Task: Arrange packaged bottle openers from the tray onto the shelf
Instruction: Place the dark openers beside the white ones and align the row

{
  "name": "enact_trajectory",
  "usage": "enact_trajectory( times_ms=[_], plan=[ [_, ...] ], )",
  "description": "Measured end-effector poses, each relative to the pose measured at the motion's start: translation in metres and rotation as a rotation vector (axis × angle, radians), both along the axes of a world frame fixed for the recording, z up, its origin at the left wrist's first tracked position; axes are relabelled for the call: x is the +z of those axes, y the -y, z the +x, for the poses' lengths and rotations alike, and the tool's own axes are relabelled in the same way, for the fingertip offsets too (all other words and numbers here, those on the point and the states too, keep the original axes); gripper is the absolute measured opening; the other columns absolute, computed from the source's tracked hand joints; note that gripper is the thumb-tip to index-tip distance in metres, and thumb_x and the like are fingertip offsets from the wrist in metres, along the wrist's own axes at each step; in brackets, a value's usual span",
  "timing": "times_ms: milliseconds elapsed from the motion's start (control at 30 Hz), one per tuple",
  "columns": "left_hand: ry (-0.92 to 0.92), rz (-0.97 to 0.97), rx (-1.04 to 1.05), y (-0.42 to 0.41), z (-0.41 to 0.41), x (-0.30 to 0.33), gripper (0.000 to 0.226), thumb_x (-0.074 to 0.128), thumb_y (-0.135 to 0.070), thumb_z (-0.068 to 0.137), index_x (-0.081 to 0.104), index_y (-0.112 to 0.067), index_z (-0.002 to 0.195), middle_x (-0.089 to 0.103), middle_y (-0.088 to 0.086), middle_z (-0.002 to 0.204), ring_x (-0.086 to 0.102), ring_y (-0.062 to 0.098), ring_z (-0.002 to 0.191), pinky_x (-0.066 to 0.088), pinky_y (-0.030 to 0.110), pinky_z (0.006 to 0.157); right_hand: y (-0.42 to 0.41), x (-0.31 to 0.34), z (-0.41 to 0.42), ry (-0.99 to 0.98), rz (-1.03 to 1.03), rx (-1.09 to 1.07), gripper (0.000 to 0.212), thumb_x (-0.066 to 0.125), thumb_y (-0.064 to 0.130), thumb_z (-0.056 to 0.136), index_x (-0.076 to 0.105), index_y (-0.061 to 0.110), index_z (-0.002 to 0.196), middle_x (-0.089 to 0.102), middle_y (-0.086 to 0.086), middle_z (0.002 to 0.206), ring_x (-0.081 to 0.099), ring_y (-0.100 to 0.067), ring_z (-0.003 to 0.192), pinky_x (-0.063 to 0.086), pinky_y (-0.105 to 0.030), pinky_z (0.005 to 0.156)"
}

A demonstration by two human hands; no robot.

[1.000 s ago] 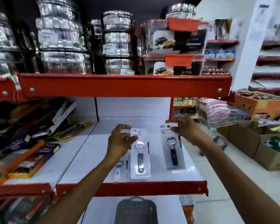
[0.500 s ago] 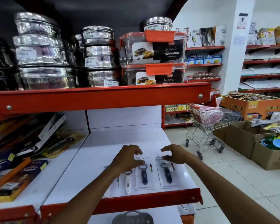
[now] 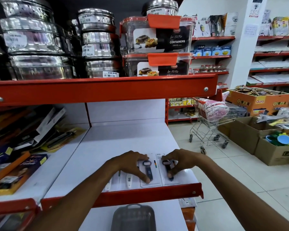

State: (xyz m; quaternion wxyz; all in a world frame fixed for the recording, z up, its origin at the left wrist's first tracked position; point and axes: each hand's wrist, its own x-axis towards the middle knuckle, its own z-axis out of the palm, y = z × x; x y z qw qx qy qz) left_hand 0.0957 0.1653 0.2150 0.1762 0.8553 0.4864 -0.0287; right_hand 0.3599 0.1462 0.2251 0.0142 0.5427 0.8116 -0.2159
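Two packaged bottle openers with dark handles lie flat side by side near the front of the white shelf (image 3: 123,139). My left hand (image 3: 130,165) grips the left pack (image 3: 148,172), fingers at its top and thumb near its bottom. My right hand (image 3: 180,161) pinches the right pack (image 3: 169,171) the same way. Two packs with white-handled openers (image 3: 128,180) lie to the left, partly under my left forearm. A grey tray (image 3: 133,217) sits on the lower shelf, below the red shelf lip (image 3: 157,191).
Boxed goods and carded tools (image 3: 23,147) fill the shelf section to the left. Steel tins (image 3: 97,44) and clear containers (image 3: 158,35) stand on the shelf above. A shopping trolley (image 3: 212,124) and open cardboard boxes (image 3: 257,135) stand on the tiled aisle to the right.
Both hands have drawn the two dark-handled packs back toward the front lip of the shelf and set them flat and closer together. The view has tilted upward.
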Motion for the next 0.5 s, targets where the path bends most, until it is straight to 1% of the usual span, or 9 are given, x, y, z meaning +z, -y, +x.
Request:
enact_trajectory(
  times_ms=[100, 267, 500],
  plan=[
    [0.011, 0.000, -0.020, 0.008, 0.001, 0.001, 0.101, 0.080, -0.067, 0.066, 0.038, -0.036, 0.152, 0.032, -0.009, 0.164, 0.031, 0.018, 0.150, 0.026, 0.039, 0.120, 0.004, 0.000, -0.003, -0.012, -0.018, -0.001, 0.082, 0.079, 0.052, 0.070, 0.047, 0.029, 0.142, 0.049, 0.007, 0.149, 0.043, -0.017, 0.139, 0.034, -0.042, 0.116],
    [0.007, -0.003, -0.035, 0.014, 0.001, 0.003, 0.100, 0.081, -0.065, 0.067, 0.038, -0.034, 0.152, 0.032, -0.008, 0.164, 0.031, 0.019, 0.150, 0.026, 0.041, 0.121, 0.009, 0.002, -0.007, -0.016, -0.017, -0.003, 0.080, 0.080, 0.051, 0.071, 0.049, 0.029, 0.141, 0.050, 0.007, 0.148, 0.044, -0.018, 0.138, 0.036, -0.040, 0.115],
    [0.010, -0.004, -0.032, 0.013, -0.001, -0.003, 0.095, 0.077, -0.068, 0.068, 0.040, -0.036, 0.149, 0.037, -0.008, 0.162, 0.037, 0.023, 0.147, 0.033, 0.045, 0.118, 0.014, 0.001, -0.010, 0.002, -0.018, -0.001, 0.079, 0.078, 0.051, 0.072, 0.048, 0.029, 0.142, 0.050, 0.006, 0.149, 0.046, -0.020, 0.137, 0.038, -0.037, 0.111]
  ],
)
